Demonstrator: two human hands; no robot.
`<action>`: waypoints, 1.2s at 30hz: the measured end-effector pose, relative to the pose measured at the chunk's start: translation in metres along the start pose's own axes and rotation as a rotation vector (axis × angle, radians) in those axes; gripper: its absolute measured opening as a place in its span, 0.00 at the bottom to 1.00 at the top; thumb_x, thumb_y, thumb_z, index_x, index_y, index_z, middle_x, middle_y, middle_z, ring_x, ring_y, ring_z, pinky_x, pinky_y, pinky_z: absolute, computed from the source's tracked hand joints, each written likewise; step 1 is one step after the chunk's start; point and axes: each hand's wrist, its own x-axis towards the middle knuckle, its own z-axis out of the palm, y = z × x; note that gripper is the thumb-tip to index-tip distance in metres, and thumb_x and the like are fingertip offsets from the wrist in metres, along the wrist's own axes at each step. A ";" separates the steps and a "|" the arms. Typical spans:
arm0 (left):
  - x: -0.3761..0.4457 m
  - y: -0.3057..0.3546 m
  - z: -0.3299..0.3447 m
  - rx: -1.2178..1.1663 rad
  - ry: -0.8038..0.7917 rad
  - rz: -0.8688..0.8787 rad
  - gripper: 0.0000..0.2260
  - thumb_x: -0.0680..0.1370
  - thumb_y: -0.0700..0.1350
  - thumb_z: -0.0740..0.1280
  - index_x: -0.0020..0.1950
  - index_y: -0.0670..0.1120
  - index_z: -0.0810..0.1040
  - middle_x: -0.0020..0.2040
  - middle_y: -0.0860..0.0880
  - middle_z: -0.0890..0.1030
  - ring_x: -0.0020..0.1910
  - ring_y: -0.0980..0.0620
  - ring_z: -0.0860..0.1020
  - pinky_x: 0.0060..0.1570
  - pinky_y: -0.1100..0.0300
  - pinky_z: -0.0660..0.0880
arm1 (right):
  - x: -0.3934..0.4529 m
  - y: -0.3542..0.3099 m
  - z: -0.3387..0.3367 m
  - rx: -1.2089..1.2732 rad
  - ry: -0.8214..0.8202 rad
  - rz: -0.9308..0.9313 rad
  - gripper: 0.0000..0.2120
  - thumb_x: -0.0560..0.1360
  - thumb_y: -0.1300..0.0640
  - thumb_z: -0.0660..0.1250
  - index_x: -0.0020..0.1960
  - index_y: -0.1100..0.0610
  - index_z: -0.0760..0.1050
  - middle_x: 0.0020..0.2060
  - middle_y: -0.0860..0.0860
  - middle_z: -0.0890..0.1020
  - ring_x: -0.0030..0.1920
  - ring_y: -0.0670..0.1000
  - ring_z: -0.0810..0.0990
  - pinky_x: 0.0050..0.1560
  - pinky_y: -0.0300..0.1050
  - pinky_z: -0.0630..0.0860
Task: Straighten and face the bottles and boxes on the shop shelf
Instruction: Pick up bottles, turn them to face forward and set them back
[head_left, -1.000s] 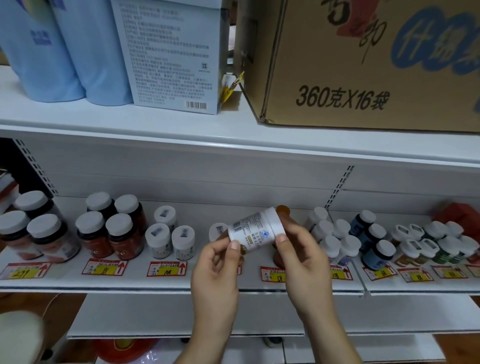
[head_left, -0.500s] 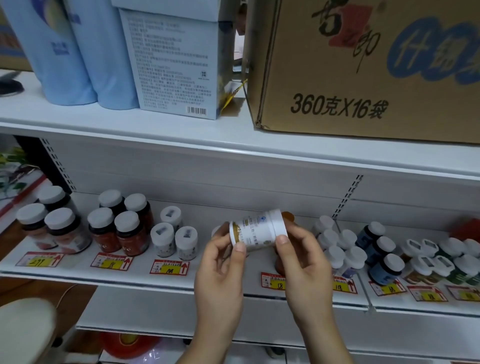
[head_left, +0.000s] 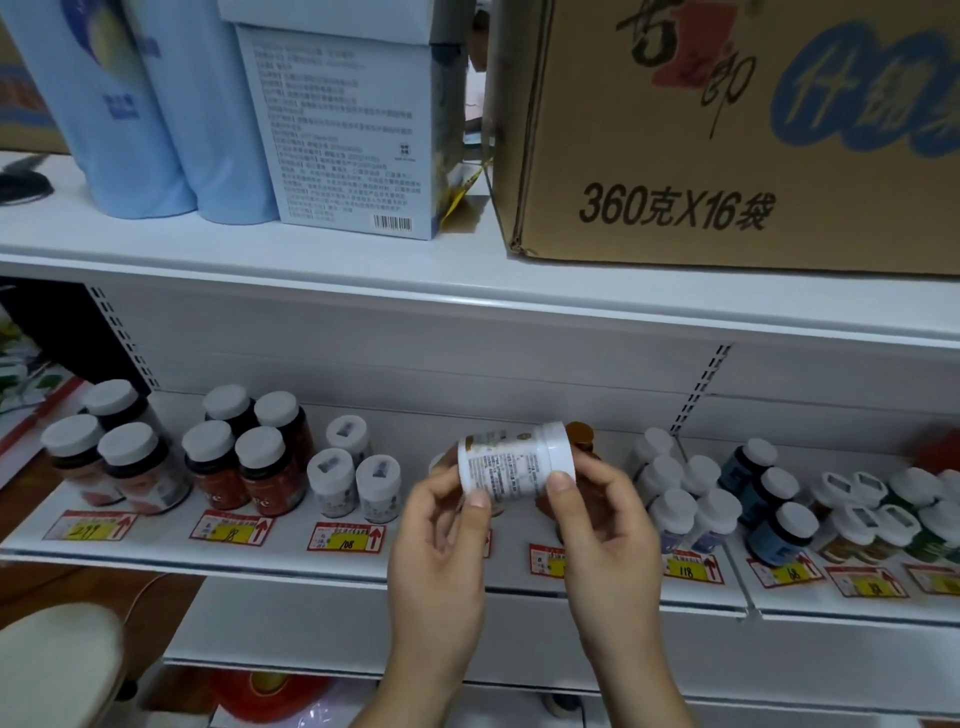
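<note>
A big brown cardboard carton (head_left: 727, 130) fills the upper right, standing on the top shelf (head_left: 260, 260). Left of it on that shelf stands a pale blue box (head_left: 348, 140) with small print and a barcode facing me, and further left two light blue packs (head_left: 150, 114) stand side by side.

Below runs the white lower shelf (head_left: 156, 558), its front edge lined with red and yellow price tags (head_left: 345, 538). At its left stand dark jars with grey lids (head_left: 104, 457), then red-brown jars with grey lids (head_left: 244, 457), then three small white-capped bottles (head_left: 353, 473). To the right of my hands are a cluster of white bottles (head_left: 685, 499), then dark blue bottles with white caps (head_left: 774, 509), then more small white-capped bottles (head_left: 883, 514) at the far right.

In front of the lower shelf, near its middle, I hold a white bottle (head_left: 514, 462) lying on its side in the air, cap to the right, printed label toward me. My left hand (head_left: 441, 561) pinches its base end between thumb and fingers. My right hand (head_left: 608, 540) pinches the cap end the same way. An amber bottle with a brown cap (head_left: 581, 436) stands on the shelf just behind the white one.
</note>
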 end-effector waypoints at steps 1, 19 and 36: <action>0.002 0.001 -0.002 0.003 -0.008 0.004 0.08 0.78 0.40 0.67 0.57 0.43 0.80 0.54 0.53 0.85 0.52 0.56 0.84 0.47 0.68 0.78 | -0.001 0.000 0.003 -0.008 0.015 -0.003 0.12 0.72 0.51 0.69 0.54 0.51 0.81 0.51 0.49 0.85 0.52 0.47 0.84 0.54 0.41 0.81; 0.031 0.009 -0.043 -0.013 -0.085 -0.032 0.09 0.75 0.48 0.69 0.48 0.44 0.81 0.45 0.54 0.86 0.46 0.58 0.84 0.44 0.71 0.76 | -0.021 0.003 0.042 -0.097 0.072 -0.016 0.13 0.79 0.61 0.66 0.61 0.50 0.80 0.57 0.44 0.84 0.60 0.47 0.81 0.62 0.54 0.78; 0.024 0.015 -0.028 -0.055 -0.076 -0.028 0.11 0.73 0.46 0.69 0.52 0.42 0.80 0.48 0.56 0.86 0.48 0.60 0.84 0.45 0.72 0.76 | -0.011 -0.002 0.033 -0.096 0.078 0.018 0.13 0.73 0.48 0.68 0.56 0.49 0.81 0.51 0.46 0.85 0.53 0.46 0.84 0.58 0.53 0.81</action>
